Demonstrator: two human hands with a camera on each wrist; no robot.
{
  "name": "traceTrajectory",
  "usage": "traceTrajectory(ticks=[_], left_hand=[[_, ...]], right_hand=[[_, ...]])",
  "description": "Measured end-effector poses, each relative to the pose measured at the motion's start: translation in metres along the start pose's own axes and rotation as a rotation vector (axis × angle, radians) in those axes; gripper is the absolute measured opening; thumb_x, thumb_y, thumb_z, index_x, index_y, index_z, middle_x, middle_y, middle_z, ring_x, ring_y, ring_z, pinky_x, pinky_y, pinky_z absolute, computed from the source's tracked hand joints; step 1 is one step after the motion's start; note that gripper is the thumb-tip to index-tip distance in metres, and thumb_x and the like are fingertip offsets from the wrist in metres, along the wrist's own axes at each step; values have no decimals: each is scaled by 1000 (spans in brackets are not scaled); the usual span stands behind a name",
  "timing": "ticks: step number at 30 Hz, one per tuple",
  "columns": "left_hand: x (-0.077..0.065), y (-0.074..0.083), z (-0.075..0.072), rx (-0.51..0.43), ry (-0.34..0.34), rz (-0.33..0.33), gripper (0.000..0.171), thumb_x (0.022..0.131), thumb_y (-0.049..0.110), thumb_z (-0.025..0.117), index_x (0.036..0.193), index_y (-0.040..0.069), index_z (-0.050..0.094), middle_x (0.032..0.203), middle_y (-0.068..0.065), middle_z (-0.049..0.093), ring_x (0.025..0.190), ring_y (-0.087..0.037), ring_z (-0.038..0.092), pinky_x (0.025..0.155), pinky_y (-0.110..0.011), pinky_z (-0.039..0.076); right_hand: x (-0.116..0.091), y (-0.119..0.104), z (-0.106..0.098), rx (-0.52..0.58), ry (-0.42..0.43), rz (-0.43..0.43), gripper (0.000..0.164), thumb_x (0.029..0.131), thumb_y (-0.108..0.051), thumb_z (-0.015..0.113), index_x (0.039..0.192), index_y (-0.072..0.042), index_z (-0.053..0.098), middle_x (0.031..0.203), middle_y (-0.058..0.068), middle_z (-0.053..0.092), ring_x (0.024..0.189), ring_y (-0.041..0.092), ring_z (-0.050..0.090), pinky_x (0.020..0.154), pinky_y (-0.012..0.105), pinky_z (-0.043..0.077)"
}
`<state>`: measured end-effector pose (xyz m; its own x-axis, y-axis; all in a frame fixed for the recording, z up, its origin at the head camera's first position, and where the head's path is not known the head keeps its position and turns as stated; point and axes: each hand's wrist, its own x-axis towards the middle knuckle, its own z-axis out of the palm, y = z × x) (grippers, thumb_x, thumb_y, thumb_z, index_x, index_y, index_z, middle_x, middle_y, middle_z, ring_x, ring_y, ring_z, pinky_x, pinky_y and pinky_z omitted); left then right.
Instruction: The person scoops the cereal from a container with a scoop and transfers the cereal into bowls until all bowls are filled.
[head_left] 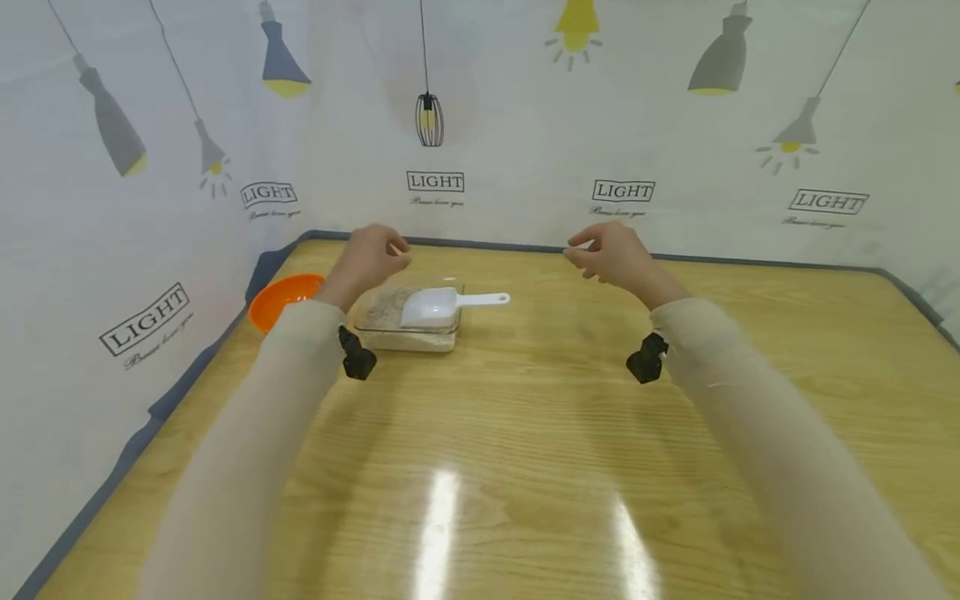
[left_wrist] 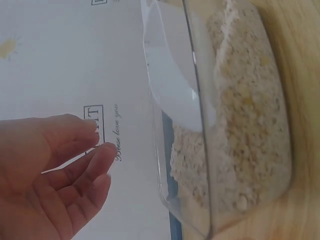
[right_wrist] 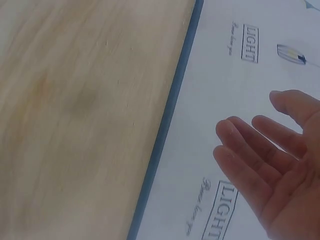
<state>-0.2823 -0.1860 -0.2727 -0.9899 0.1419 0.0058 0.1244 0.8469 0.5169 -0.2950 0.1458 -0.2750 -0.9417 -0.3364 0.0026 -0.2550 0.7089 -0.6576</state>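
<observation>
My left hand point(head_left: 372, 257) hovers over the far left side of a glass container point(head_left: 408, 340), its fingers loosely bent around nothing. Inside the container is a pale, flaky, oat-like meal point(left_wrist: 250, 120). A white scoop point(head_left: 433, 307) lies on that meal, its handle sticking out to the right past the rim. In the left wrist view the scoop's bowl point(left_wrist: 175, 75) shows through the glass. Well to the right, my right hand point(head_left: 611, 252) is held above the far part of the table with relaxed, slightly bent fingers and no object in it.
An orange bowl point(head_left: 276, 298) stands left of the container, partly behind my left forearm. The wooden table point(head_left: 525, 433) ends at the back and left against a white curtain point(head_left: 510, 125) printed with lamps. Each wrist carries a small black camera.
</observation>
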Motion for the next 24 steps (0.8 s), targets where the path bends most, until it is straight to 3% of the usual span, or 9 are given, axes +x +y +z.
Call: traceTrajectory(ticks=[10, 15, 24], left_hand=[[-18, -32, -11, 24, 19, -65, 30, 89, 12, 58, 112, -6, 61, 110, -23, 56, 96, -35, 56, 78, -44, 47], [-26, -47, -12, 14, 9, -57, 30, 88, 12, 59, 110, -8, 60, 108, -25, 57, 95, -36, 56, 78, -44, 47], [-44, -55, -15, 0, -48, -71, 32, 88, 13, 59, 112, -9, 59, 101, -25, 60, 90, -35, 59, 76, -42, 49]], right_hand=[[10, -15, 30, 45, -95, -79, 37, 93, -25, 55, 122, -2, 57, 98, 17, 63, 81, 25, 63, 72, 41, 51], [12, -23, 42, 55, -142, -94, 37, 92, -25, 56, 122, -4, 57, 96, 14, 64, 82, 26, 63, 72, 41, 51], [20, -32, 59, 36, -244, -124, 39, 92, -25, 56, 124, -4, 56, 101, 17, 64, 88, 31, 61, 70, 37, 52]])
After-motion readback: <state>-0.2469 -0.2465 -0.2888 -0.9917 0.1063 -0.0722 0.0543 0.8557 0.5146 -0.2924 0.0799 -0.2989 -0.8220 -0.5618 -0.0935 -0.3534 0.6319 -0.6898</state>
